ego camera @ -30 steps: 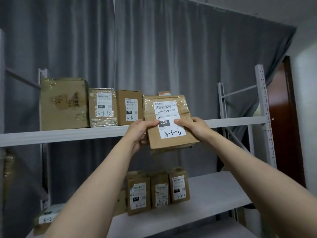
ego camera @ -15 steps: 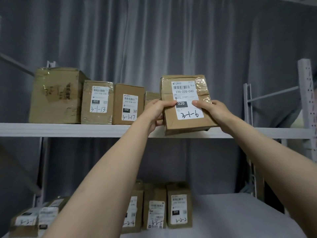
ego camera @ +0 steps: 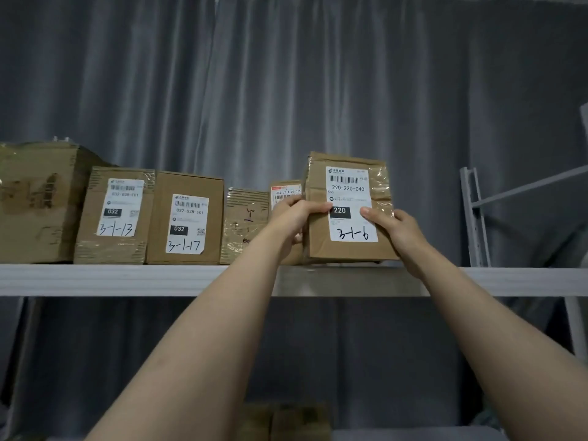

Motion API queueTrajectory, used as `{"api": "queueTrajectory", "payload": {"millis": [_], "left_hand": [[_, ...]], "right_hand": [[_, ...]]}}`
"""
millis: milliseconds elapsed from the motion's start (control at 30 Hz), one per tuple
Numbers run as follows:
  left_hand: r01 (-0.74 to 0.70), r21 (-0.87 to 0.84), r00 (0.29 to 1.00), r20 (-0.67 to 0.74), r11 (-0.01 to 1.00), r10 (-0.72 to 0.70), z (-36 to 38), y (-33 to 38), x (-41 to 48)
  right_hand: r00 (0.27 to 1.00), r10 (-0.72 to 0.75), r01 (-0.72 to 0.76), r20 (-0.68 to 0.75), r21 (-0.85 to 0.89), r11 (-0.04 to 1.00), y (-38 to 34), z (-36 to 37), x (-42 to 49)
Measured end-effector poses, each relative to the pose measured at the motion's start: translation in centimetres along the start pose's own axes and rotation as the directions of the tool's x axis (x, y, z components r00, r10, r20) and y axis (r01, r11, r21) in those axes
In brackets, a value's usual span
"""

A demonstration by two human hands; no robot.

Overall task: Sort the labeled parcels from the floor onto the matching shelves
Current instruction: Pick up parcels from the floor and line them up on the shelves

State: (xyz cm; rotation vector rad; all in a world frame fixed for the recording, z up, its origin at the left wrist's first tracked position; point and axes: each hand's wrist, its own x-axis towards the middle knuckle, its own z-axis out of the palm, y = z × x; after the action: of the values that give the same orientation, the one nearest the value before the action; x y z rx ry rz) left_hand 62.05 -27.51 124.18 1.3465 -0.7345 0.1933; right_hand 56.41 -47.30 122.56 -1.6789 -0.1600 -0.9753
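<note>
A brown parcel (ego camera: 348, 249) with a white label marked 220 and handwritten 3-1-6 stands upright on the white upper shelf (ego camera: 127, 280), at the right end of a row of parcels. My left hand (ego camera: 294, 214) grips its left edge, thumb on the label. My right hand (ego camera: 394, 227) grips its right edge, thumb on the label too. The parcel's bottom edge sits at the shelf surface.
Left of it stand a small parcel (ego camera: 284, 190), a taped parcel (ego camera: 243, 224), parcels labelled 3-1-17 (ego camera: 186, 218) and 3-1-13 (ego camera: 116, 214), and a large box (ego camera: 35, 202). A grey curtain hangs behind. A shelf upright (ego camera: 472, 218) is at right. More boxes (ego camera: 286, 421) sit below.
Both hands lifted the 3-1-6 parcel from below shelf height up onto the upper shelf and set it upright beside the row. The camera tilted upward.
</note>
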Motion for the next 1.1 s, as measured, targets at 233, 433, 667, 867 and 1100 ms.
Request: {"api": "queueTrajectory", "payload": {"millis": [233,433,667,867,1100], "left_hand": [[-0.09,-0.067,0.996,-0.029,0.994,0.089,3.5,-3.5,2.2],[0.031,0.036,0.993,0.11,0.999,-0.034,3.1,-5.4,3.3],[0.105,0.299,0.981,0.125,0.948,-0.148,3.2,-5.6,3.7],[0.083,0.57,0.996,-0.014,0.818,-0.092,3.7,-5.9,3.8],[0.103,0.791,0.986,-0.163,0.603,0.046,5.3,-6.8,4.2]], "right_hand": [[0.993,-0.087,0.088,-0.076,0.016,0.996,3.6,-2.0,1.8],[0.992,-0.069,0.067,-0.109,-0.023,0.998,4.0,-1.9,2.6],[0.981,-0.049,0.012,-0.186,-0.193,0.981,4.3,-1.8,2.9],[0.958,-0.204,-0.011,-0.204,-0.732,0.682,5.7,0.0,2.5],[0.964,-0.143,-0.077,-0.223,-0.75,0.657,5.8,0.2,2.8]]}}
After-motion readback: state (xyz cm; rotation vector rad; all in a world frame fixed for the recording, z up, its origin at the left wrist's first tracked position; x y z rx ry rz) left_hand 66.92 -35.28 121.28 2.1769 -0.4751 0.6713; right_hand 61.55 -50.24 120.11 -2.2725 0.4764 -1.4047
